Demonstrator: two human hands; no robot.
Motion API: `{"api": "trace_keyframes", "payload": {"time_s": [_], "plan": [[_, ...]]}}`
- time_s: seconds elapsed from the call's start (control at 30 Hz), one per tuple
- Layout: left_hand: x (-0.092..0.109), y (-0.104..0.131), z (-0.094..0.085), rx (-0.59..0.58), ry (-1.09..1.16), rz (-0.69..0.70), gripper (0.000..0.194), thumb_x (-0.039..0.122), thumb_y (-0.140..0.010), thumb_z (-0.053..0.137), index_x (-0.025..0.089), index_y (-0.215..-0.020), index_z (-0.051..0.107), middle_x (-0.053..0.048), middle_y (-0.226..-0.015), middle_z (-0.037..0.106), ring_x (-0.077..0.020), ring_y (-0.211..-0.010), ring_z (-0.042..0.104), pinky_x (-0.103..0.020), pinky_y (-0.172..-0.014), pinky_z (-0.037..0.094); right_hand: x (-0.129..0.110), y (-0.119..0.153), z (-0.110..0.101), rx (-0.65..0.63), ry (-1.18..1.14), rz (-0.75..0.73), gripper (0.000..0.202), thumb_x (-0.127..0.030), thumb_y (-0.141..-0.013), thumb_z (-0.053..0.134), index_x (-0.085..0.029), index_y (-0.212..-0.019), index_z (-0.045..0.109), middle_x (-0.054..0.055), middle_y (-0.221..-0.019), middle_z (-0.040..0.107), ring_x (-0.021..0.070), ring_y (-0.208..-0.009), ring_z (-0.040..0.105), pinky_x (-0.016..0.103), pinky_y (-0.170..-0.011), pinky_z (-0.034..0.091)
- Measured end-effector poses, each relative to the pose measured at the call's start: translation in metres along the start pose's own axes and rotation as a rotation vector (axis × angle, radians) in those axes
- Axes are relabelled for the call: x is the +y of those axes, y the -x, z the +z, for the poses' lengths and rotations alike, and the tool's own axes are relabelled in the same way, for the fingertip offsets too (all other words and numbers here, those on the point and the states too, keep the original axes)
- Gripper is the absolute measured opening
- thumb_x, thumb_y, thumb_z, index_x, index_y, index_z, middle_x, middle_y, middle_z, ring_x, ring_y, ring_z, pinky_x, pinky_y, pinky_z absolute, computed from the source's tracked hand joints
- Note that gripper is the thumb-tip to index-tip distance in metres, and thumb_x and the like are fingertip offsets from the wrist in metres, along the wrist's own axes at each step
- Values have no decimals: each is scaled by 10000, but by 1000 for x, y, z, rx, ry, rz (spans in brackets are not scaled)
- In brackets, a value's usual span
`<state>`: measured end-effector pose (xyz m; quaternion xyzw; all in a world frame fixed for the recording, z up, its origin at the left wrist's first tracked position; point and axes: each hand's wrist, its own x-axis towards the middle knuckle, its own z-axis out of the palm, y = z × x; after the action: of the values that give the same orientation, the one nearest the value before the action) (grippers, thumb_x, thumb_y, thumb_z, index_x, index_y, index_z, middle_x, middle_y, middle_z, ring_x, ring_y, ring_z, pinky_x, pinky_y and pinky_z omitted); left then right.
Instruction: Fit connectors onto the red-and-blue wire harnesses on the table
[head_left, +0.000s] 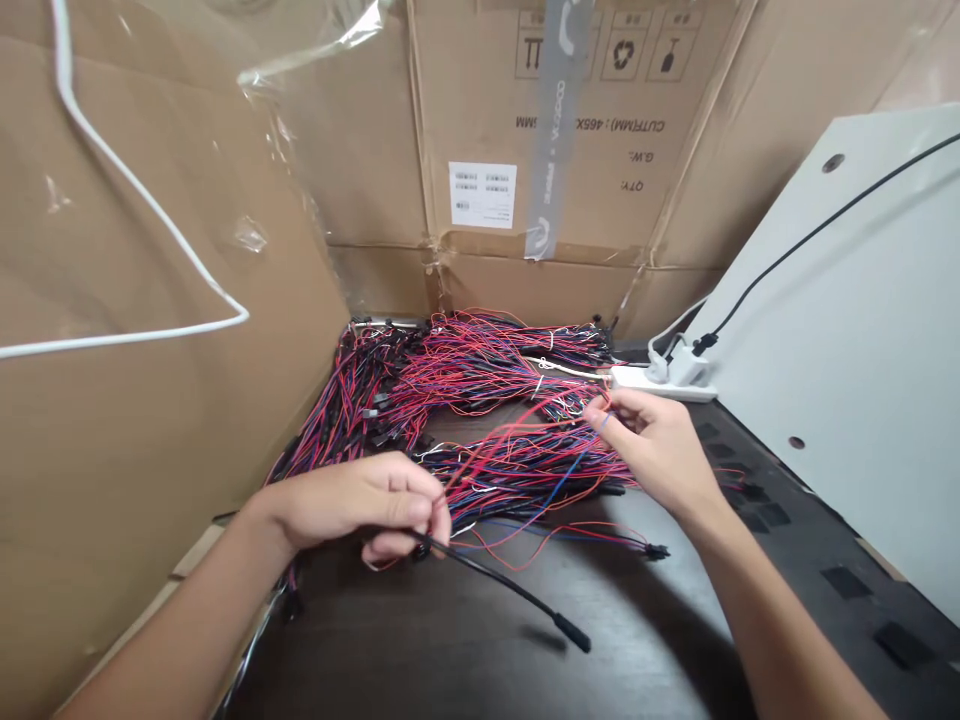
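Observation:
My left hand is closed around a wiring harness, whose black cable sticks out below the fingers and ends in a black plug. Red and blue wires of it stretch across to my right hand, which pinches them between thumb and fingers. From under my left hand, more thin wires run right along the table to a black connector. Directly behind both hands lies a bundle of red, blue and black wires. What the curled left fingers cover is hidden.
More wire bundles lie along the back and left of the dark table. A white power strip with plugs sits at the back right, beside a white panel. Cardboard walls enclose the back and left; a white cable hangs at left.

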<state>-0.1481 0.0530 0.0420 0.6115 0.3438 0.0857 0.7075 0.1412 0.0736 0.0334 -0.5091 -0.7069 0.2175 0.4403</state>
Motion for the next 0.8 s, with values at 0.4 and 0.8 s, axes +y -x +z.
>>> {"api": "trace_keyframes", "payload": {"time_s": [0.4,0.8], "plan": [[14,4,21,-32,-476,-204,264,211,-830,558,223,-1050,704,-59,-916,701,-220,-863,645,-264,-741,469,22,0,-8,13,296,-81,182,-270,-834,513,-181,-711,613,5,-573,575,145,-534,517,263,-570,361],[12,-11,68,443,-230,-34,332,365,-849,574,247,-1152,641,-29,-1109,663,-204,-1009,620,-294,-882,479,-11,17,42,-408,628,-109,182,-44,-769,452,-163,-647,515,7,-610,550,123,-549,445,269,-541,188]]}}
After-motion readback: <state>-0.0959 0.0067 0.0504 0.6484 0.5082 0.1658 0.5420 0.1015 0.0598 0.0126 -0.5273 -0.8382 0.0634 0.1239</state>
